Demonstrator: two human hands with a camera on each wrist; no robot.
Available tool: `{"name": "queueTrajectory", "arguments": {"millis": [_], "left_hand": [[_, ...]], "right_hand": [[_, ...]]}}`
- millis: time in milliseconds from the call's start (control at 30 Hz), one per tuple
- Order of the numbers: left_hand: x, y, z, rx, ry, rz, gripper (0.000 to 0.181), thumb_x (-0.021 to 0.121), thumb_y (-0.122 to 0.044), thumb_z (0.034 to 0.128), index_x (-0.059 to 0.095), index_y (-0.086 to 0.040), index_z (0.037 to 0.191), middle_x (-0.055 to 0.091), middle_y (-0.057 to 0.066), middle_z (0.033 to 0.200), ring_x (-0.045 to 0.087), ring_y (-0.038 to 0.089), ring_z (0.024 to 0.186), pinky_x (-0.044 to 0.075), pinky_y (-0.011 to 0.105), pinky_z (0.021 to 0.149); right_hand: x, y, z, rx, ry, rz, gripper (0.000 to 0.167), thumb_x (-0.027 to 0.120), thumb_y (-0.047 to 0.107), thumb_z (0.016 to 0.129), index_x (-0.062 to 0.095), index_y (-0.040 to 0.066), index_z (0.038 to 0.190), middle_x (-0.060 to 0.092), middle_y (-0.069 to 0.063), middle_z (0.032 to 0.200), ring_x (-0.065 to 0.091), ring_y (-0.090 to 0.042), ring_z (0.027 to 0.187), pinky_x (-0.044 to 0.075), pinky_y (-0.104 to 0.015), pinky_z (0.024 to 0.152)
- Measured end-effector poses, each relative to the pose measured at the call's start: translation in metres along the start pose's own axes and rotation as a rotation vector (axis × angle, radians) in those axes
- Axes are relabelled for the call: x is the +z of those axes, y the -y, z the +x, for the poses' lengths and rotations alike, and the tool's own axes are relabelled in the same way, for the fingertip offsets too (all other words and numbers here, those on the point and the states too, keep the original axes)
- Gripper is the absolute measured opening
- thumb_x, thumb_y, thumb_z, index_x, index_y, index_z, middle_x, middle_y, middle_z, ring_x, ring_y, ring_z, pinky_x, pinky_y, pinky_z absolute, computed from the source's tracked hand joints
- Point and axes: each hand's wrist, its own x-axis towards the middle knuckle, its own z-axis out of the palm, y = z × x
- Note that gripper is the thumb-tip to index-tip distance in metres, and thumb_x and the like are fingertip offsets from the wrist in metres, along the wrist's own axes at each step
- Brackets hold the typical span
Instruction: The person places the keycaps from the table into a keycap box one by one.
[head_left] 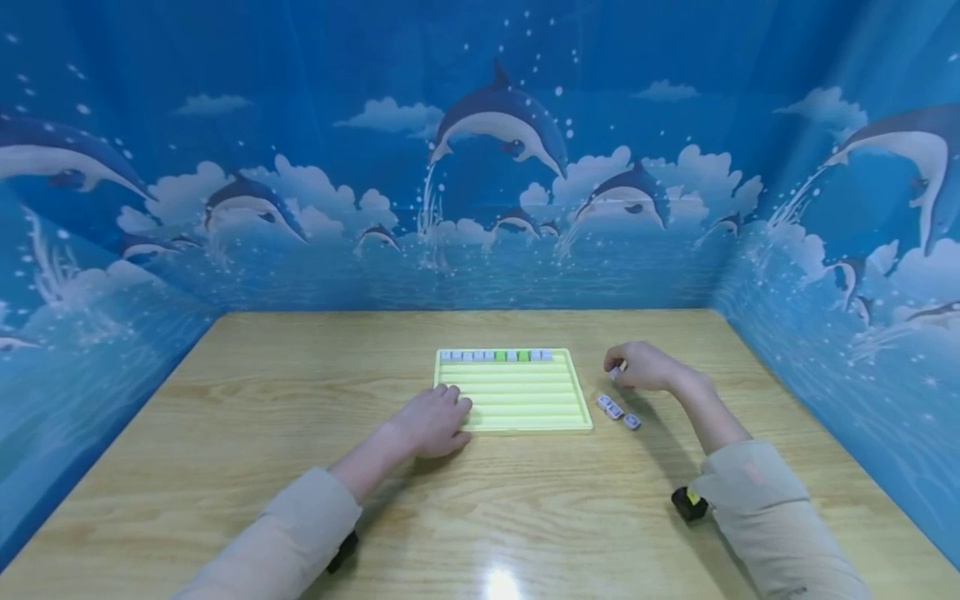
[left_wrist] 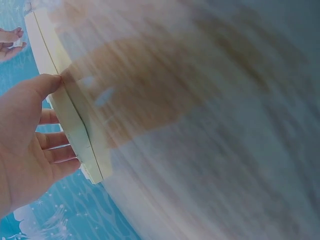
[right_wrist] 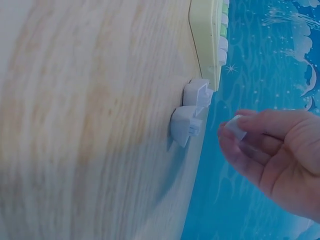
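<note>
A pale yellow-green ridged tray (head_left: 525,401) lies on the table in the head view. Its back row bears several white keycaps (head_left: 468,357) and two green ones (head_left: 500,357). My left hand (head_left: 433,423) holds the tray's front left corner, thumb against the front wall and fingers over the edge. Right of the tray, my right hand (head_left: 651,366) pinches a white keycap (right_wrist: 236,127) between thumb and fingers, raised off the table. Below that hand lie loose white keycaps (head_left: 615,411); in the right wrist view two of them (right_wrist: 186,124) show their hollow undersides sideways.
The wooden table (head_left: 285,375) meets a blue curtain (head_left: 322,275) with dolphins at its back and sides. Black wrist devices (head_left: 688,504) hang under both sleeves. A bright light reflection falls on the table's front.
</note>
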Motion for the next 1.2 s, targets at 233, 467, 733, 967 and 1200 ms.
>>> {"name": "queueTrajectory", "arguments": {"millis": [233,467,733,967,1200], "left_hand": [[0.001,0.001,0.0,0.001,-0.004,-0.001,0.032,0.056,-0.038,0.0898,0.055,-0.007,0.099,0.049,0.006,0.089,0.047,0.019,0.082,0.045,0.033,0.074],[0.002,0.001,0.0,0.004,0.0,0.007,0.033,0.055,-0.039,0.0902,0.055,-0.008,0.1,0.049,0.005,0.089,0.047,0.018,0.082,0.044,0.033,0.075],[0.001,0.0,-0.001,0.013,-0.009,0.02,0.033,0.055,-0.038,0.0903,0.054,-0.007,0.099,0.049,0.006,0.089,0.047,0.019,0.081,0.044,0.033,0.073],[0.0,0.0,0.0,0.012,-0.009,0.021,0.032,0.055,-0.038,0.0903,0.055,-0.007,0.099,0.049,0.006,0.088,0.047,0.019,0.081,0.044,0.033,0.073],[0.002,0.001,0.001,0.008,-0.008,0.012,0.033,0.055,-0.039,0.0901,0.055,-0.007,0.1,0.05,0.007,0.09,0.048,0.02,0.084,0.045,0.034,0.076]], "right_hand": [[0.004,0.0,0.003,0.027,-0.031,0.099,0.031,0.052,-0.002,0.086,0.059,-0.007,0.115,0.062,-0.019,0.104,0.054,-0.017,0.071,0.043,-0.03,0.06],[0.008,-0.001,0.006,-0.039,-0.128,0.124,0.023,0.058,-0.004,0.082,0.064,-0.004,0.103,0.061,-0.015,0.096,0.054,-0.021,0.079,0.046,-0.033,0.066],[0.011,0.0,0.013,-0.103,-0.212,0.054,0.016,0.06,-0.002,0.081,0.068,-0.001,0.094,0.057,-0.009,0.09,0.051,-0.022,0.081,0.045,-0.037,0.07],[0.012,0.006,0.027,-0.064,-0.191,0.044,0.026,0.056,-0.004,0.084,0.062,-0.007,0.109,0.061,-0.018,0.102,0.056,-0.03,0.092,0.048,-0.043,0.08],[0.016,0.015,0.043,-0.004,-0.187,0.061,0.03,0.056,-0.005,0.08,0.06,-0.01,0.109,0.062,-0.02,0.101,0.058,-0.032,0.093,0.048,-0.043,0.083]]}}
